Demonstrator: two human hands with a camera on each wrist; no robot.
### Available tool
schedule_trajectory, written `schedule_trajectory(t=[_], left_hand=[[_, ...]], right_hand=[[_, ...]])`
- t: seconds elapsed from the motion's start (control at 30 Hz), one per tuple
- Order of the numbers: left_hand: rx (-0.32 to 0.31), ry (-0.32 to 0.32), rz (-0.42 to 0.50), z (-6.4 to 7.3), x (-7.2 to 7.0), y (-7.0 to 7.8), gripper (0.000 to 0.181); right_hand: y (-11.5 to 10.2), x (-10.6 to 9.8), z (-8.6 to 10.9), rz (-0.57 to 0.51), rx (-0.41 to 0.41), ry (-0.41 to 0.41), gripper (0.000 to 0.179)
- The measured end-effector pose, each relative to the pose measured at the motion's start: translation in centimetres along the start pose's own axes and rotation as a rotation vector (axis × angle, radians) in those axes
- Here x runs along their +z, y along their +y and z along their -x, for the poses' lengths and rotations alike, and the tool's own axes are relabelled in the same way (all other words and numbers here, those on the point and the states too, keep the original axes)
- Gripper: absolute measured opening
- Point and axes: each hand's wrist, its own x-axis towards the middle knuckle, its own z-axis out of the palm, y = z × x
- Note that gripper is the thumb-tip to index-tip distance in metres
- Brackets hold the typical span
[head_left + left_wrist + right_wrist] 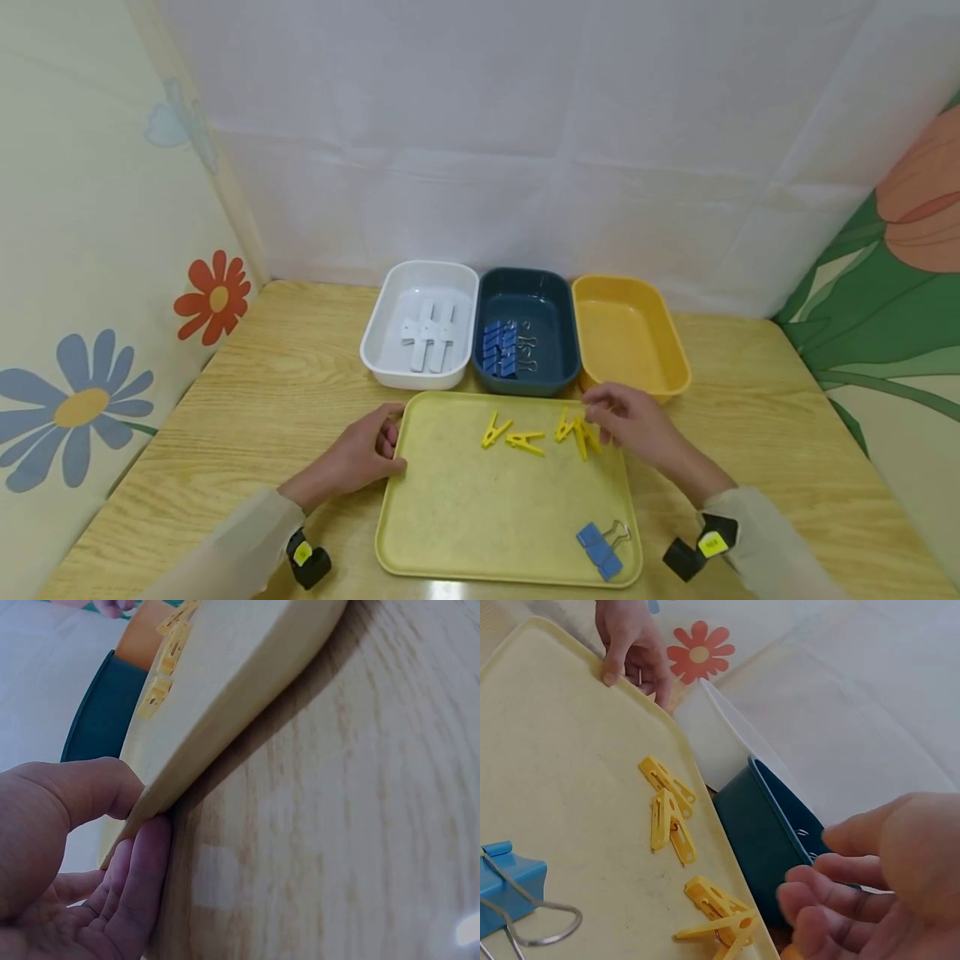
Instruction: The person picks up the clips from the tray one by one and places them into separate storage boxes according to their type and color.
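Observation:
My left hand (358,452) grips the left rim of a pale yellow tray (480,517), thumb on top and fingers curled beneath the edge, as the left wrist view shows. Over the tray's far right corner hovers my right hand (630,421). Its fingers are loosely bent and hold nothing in the right wrist view. Several yellow clothespins (525,442) lie along the far part of the tray, the rightmost ones just beside the right fingers. A large blue binder clip (600,550) with wire handles rests at the near right corner.
Behind the tray, three bins stand side by side. The white bin (375,346) contains white clips (418,357), and the dark teal bin (555,333) contains small blue binder clips (491,346). An orange-yellow bin (630,333) is at the right. A white cloth wall (480,167) rises behind them.

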Motion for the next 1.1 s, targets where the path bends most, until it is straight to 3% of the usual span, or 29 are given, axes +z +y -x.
schedule_trajectory(t=[0.17, 0.43, 0.7, 0.9, 1.1], left_hand=[[-0.006, 0.002, 0.004, 0.0, 0.1, -0.1, 0.068], [0.017, 0.006, 0.006, 0.0, 0.1, -0.1, 0.068], [0.004, 0.013, -0.002, -0.1, 0.2, 0.0, 0.068], [-0.016, 0.011, -0.006, -0.1, 0.1, 0.2, 0.068], [0.003, 0.007, 0.001, 0.0, 0.0, 0.2, 0.069]], right_hand=[[0.4, -0.4, 0.8, -0.008, 0.005, -0.123, 0.032], [1.0, -0.9, 1.8, 0.001, -0.012, -0.295, 0.023], [1.4, -1.3, 2.8, 0.002, 0.058, -0.476, 0.023], [1.8, -1.3, 3.8, 0.003, 0.094, -0.553, 0.02], [2.2, -1.3, 4.7, -0.042, 0.11, -0.603, 0.019]])
